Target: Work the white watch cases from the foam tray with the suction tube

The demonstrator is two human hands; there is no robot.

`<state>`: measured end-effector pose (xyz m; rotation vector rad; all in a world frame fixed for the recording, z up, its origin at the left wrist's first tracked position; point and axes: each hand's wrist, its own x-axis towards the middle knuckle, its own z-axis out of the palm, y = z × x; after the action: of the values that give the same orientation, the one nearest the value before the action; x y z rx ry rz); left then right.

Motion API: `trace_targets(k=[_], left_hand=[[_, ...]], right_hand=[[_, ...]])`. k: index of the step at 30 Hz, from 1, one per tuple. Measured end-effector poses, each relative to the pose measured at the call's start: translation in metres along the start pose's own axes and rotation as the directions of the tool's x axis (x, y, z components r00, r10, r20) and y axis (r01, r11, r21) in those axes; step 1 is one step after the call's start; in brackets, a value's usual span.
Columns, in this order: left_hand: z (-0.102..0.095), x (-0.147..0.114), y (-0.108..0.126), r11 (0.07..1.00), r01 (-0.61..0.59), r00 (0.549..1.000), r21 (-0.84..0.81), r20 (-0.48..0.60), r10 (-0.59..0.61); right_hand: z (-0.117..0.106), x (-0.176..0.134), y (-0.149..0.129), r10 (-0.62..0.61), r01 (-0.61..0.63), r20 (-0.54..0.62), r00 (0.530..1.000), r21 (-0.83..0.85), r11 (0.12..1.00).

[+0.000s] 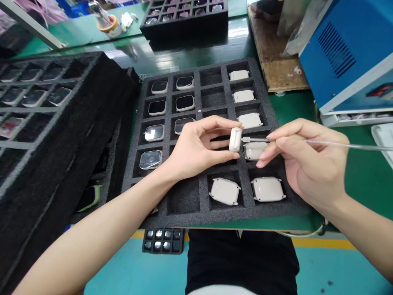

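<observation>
A glossy green counter (pixel 362 180) spreads beneath both hands, and a turquoise floor (pixel 325 266) with a yellow stripe shows below its near edge. Under the left hand (pixel 196 143) lies a dark grey foam tray (pixel 184 219), grainy in texture and cut into square compartments. The left hand is curled partly closed, its thumb and fingertips pinching a small cream watch case (pixel 235 140) set on edge above the tray; its rounded side looks smooth. The right hand (pixel 316 164), just beside it, pinches a slender translucent rod (pixel 365 146), its pale flat tip pointing at the case; whether they touch is hard to tell.

Left of the left hand, a column of smartwatches (pixel 157 107) shows dark, shiny rectangular screens. Beyond and below the fingertips sit matte cream watch backs (pixel 243 96) with lugs at the corners. The left hand and forearm cover part of the tray's middle and near-left compartments.

Farther left, deep foam trays (pixel 101 102) are stacked high. Beyond the right hand stand a blue vented machine (pixel 346 45) and a worn wooden board (pixel 276 49). A tape roll (pixel 111 28) rests far beyond the left hand.
</observation>
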<state>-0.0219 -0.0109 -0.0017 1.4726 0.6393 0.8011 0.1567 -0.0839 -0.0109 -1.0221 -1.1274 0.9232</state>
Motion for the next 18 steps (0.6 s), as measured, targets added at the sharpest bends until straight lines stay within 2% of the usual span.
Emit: trace_targets(k=[8,18], left_hand=[[0.0009,-0.0006,0.0020,1.000,0.011,1.000,0.025,-0.013,-0.011],[0.0027,-0.0005,0.0030,0.999,0.049,0.998,-0.016,-0.025,-0.050]], right_hand=[[0.0007,-0.0003,-0.0004,0.016,-0.016,0.003,1.000,0.017,1.000],[0.0070,0.0015,-0.0035,0.136,-0.130,-0.041,0.990,0.132,0.983]])
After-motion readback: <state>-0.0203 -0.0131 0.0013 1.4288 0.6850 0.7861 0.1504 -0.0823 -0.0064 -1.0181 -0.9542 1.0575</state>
